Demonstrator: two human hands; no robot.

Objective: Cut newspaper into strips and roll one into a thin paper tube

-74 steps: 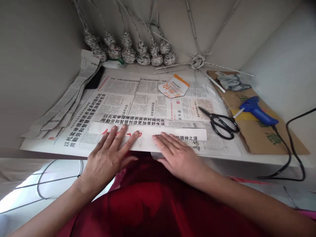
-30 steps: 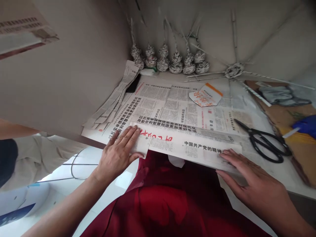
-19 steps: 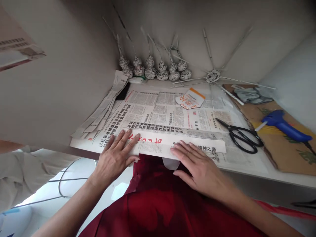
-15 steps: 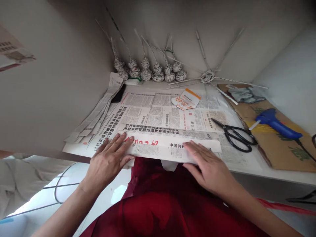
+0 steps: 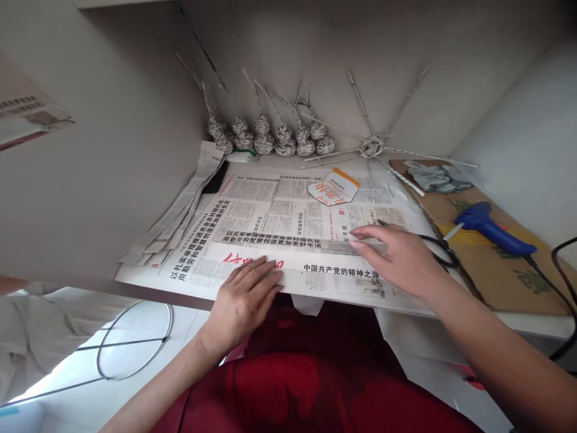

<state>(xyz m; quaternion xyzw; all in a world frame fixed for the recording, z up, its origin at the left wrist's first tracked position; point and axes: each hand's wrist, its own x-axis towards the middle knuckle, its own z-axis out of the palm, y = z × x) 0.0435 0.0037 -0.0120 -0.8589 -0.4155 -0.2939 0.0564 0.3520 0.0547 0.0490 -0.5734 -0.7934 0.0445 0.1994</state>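
Observation:
My left hand [image 5: 247, 294] lies flat on a white newspaper strip [image 5: 340, 270] with red and black print, near the table's front edge. Its fingers are stretched out over the red characters. Just beyond, a narrower strip with bold black headlines [image 5: 273, 240] lies crosswise on the newspaper sheets [image 5: 288, 204]. Over the right end of this narrow strip is my right hand [image 5: 399, 258], thumb and forefinger slightly apart; whether they touch the paper is hard to see. Behind that hand, black-handled scissors [image 5: 444, 249] are mostly hidden.
Several gourd shapes woven from paper [image 5: 285, 141] line the back wall, beside a spoked paper weaving [image 5: 372, 147]. Stacked paper strips [image 5: 180, 210] lie left. On the right, a blue glue gun [image 5: 493, 228] and grey cloth [image 5: 439, 177] rest on cardboard [image 5: 505, 273].
My left hand has slid right along the white strip. My right hand has lifted off that strip and moved up and right to the narrow strip's end, covering much of the scissors.

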